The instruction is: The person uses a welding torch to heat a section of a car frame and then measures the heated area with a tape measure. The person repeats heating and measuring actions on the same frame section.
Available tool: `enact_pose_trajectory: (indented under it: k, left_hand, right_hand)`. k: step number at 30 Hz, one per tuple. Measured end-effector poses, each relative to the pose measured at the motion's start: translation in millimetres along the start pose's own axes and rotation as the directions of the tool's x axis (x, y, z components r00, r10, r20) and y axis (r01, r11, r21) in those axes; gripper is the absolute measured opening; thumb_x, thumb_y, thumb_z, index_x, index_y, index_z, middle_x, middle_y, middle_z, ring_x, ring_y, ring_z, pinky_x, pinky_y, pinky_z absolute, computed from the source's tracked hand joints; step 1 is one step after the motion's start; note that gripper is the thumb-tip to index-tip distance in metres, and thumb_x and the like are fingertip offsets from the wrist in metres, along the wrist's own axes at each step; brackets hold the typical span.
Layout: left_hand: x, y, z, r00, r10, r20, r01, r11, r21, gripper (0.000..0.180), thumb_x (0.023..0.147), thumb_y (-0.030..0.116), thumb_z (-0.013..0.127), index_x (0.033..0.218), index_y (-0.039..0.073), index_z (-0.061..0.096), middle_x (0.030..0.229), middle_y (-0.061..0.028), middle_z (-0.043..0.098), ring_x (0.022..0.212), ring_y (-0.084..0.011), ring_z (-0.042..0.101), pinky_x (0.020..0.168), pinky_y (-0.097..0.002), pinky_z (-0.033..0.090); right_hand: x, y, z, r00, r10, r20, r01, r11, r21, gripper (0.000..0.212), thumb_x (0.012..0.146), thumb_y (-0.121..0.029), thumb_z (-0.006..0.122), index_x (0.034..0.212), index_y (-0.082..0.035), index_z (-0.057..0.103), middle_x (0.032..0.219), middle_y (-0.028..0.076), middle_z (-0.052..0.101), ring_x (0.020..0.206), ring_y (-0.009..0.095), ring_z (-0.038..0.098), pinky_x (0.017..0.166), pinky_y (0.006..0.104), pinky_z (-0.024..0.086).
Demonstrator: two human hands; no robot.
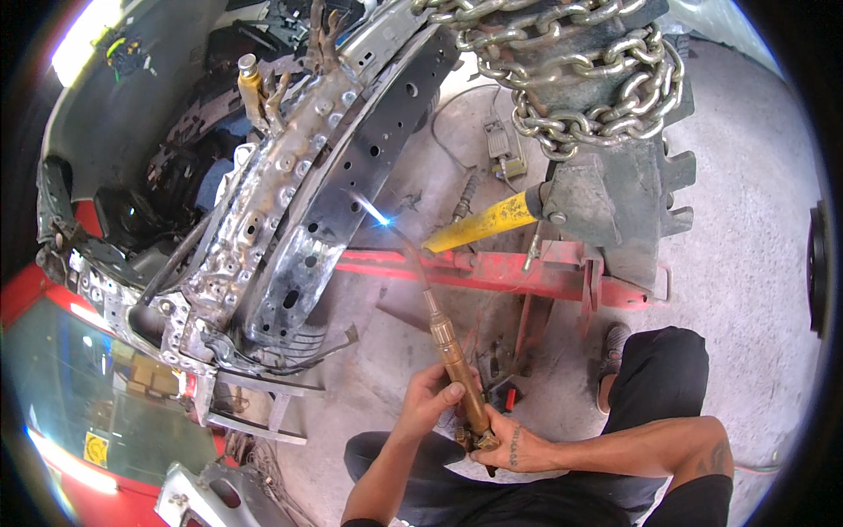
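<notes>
A brass gas torch (454,351) points up and away from me, its thin bent neck ending in a small blue-white flame (385,221). My left hand (430,402) is wrapped round the torch body, thumb on top. Around the valve end at the bottom, my right hand (511,446) is closed, with some fingers hidden behind it. The flame burns beside the right edge of a long black metal panel (351,167) with a row of holes and a bare, shiny lower part. Left of that panel runs a dimpled bare-metal beam (285,162) of a stripped car body.
A red pulling frame (413,263) with a yellow cylinder (487,221) stands ahead, and a heavy chain (597,79) wraps its dark post. A red car panel with glass (97,378) is at left. Cut metal (224,496) lies low left. A grey pedal box (500,145) sits on the floor.
</notes>
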State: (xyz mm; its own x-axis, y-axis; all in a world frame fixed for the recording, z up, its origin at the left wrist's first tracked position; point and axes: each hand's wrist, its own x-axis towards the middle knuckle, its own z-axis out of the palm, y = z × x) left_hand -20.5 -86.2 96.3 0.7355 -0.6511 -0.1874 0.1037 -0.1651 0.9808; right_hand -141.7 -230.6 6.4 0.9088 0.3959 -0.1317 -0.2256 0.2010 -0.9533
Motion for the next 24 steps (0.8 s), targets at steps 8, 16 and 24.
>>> enact_pose_trajectory:
  k: [8,16,24]
  left_hand:
    - [0.5,-1.0,3.2,0.999,0.032,-0.021,-0.032,0.999,0.021,0.048,0.093,0.034,0.073,0.118,-0.006,0.064,0.099,-0.0122,0.071,0.092,-0.0201,0.067,0.084,-0.0338,0.052]
    - [4.3,-0.8,5.0,0.995,0.073,-0.071,-0.075,0.997,-0.03,0.035,0.096,0.026,0.068,0.115,-0.003,0.065,0.098,-0.0089,0.071,0.086,-0.0163,0.066,0.076,-0.0292,0.052]
    - [13.0,6.7,-10.1,0.994,0.069,-0.079,-0.066,0.997,0.041,0.038,0.101,0.025,0.065,0.128,-0.001,0.06,0.104,-0.0078,0.068,0.073,-0.0111,0.061,0.058,-0.0266,0.052]
  right_hand:
    - [-2.7,-5.8,0.2,1.0,0.017,0.012,-0.017,1.0,0.017,0.075,0.086,-0.014,0.075,0.144,0.002,0.031,0.11,0.014,0.063,0.099,0.019,0.063,0.084,0.0337,0.053]
    - [5.9,7.1,7.4,0.955,-0.246,-0.164,0.244,0.969,-0.027,0.058,0.082,-0.013,0.07,0.129,0.001,0.04,0.083,0.014,0.062,0.064,0.022,0.063,0.059,0.0371,0.051]
    - [3.8,-30.7,-3.9,0.962,-0.166,-0.218,0.161,0.986,-0.042,0.06,0.079,-0.009,0.07,0.13,-0.002,0.041,0.096,0.014,0.062,0.087,0.023,0.064,0.075,0.037,0.054]
